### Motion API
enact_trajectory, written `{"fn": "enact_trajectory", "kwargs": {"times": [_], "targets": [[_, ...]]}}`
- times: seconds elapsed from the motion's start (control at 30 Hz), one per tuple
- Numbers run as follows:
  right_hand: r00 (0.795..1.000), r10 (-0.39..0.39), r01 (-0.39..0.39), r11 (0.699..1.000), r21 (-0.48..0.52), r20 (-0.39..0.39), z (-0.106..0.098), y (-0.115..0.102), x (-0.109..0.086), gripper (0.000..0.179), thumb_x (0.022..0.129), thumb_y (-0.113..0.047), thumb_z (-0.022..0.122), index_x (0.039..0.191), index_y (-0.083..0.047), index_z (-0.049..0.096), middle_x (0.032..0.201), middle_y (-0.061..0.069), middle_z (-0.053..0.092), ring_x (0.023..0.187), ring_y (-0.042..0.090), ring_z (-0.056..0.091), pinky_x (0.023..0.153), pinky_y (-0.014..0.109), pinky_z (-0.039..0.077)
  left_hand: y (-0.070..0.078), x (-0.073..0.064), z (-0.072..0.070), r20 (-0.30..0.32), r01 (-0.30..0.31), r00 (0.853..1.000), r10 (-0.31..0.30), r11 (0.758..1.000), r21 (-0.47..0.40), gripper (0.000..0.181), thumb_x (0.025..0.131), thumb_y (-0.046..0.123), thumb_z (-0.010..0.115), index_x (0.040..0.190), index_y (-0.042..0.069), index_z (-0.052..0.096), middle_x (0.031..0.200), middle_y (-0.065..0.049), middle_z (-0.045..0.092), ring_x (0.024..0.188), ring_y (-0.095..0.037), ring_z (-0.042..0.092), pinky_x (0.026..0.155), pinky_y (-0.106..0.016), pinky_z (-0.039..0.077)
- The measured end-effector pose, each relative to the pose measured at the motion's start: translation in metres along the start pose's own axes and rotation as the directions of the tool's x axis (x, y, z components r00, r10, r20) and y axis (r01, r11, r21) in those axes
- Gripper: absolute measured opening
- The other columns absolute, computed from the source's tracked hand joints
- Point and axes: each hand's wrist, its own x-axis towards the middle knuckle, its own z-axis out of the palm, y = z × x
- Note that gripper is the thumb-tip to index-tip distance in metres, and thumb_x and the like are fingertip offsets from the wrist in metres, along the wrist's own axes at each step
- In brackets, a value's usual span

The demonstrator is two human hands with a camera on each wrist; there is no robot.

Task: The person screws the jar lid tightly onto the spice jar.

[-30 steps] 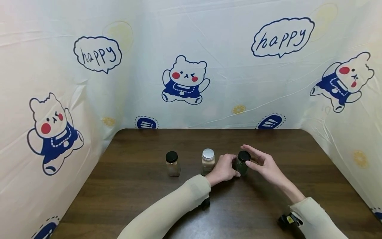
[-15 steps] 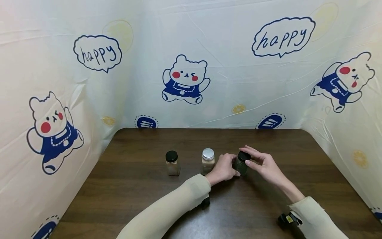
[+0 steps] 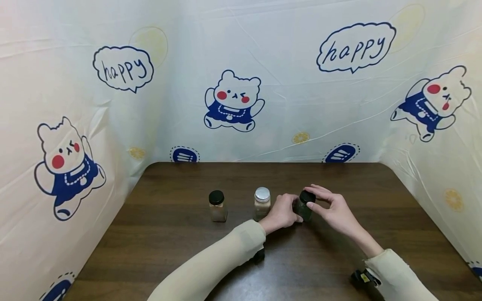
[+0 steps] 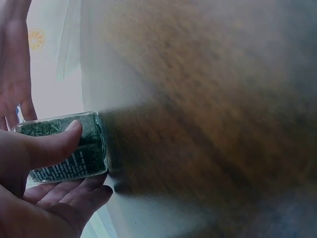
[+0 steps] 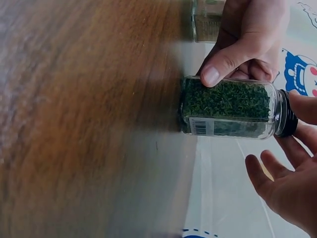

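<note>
A clear glass spice jar (image 5: 228, 106) of green dried herb flakes stands upright on the table, with a black lid (image 3: 306, 196). My left hand (image 3: 283, 211) grips the jar's body from the left; in the left wrist view its thumb (image 4: 54, 146) lies across the glass. From the right, my right hand (image 3: 335, 211) pinches the black lid between thumb and forefinger. Its other fingers (image 5: 257, 173) spread off the jar in the right wrist view. Just left of my left hand is a silver-lidded jar (image 3: 262, 202) with pale contents, its lower right partly hidden.
Another black-lidded jar (image 3: 218, 207), with brownish contents, stands further left on the dark wooden table (image 3: 169, 242). A printed cloth (image 3: 286, 108) surrounds the table's back and sides.
My right hand's fingers have drawn in around the black lid, which sits slightly further left. The left hand keeps its hold on the jar, and the other jars have not moved.
</note>
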Motion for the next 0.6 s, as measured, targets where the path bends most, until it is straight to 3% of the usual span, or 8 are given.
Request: {"fn": "enact_trajectory", "kwargs": {"times": [0.27,0.43,0.6], "targets": [[0.999,-0.001,0.0,1.0,-0.021,-0.047,0.0021,-0.0007,0.0006,0.04,0.096,-0.013,0.08,0.135,-0.008,0.072,0.142,0.016,0.064,0.127,0.034,0.062,0.095,0.021,0.051,-0.0006,0.0004,-0.0007,-0.002,-0.004,1.0,0.004,1.0,-0.008,0.049,0.076,0.004,0.096,0.12,0.007,0.075,0.105,-0.001,0.076,0.095,-0.011,0.069,0.083,-0.022,0.054],[1.0,-0.02,0.018,0.995,0.102,0.018,0.0003,0.0013,0.0004,0.053,0.099,-0.008,0.075,0.15,-0.01,0.059,0.144,0.015,0.063,0.117,0.037,0.065,0.096,0.026,0.053,-0.0013,0.0006,-0.0005,-0.004,-0.003,1.0,0.003,1.0,-0.012,0.049,0.076,0.003,0.095,0.121,0.007,0.075,0.106,0.0,0.076,0.096,-0.011,0.069,0.083,-0.022,0.054],[0.993,-0.057,0.033,0.975,0.221,0.1,-0.0017,0.0006,0.001,0.057,0.103,-0.002,0.066,0.158,-0.006,0.047,0.153,0.022,0.052,0.128,0.031,0.06,0.1,0.025,0.051,-0.0006,0.0002,-0.0011,0.006,0.003,1.0,-0.003,1.0,-0.021,0.046,0.076,0.002,0.095,0.118,0.007,0.075,0.102,0.001,0.076,0.092,-0.01,0.069,0.081,-0.023,0.054]]}}
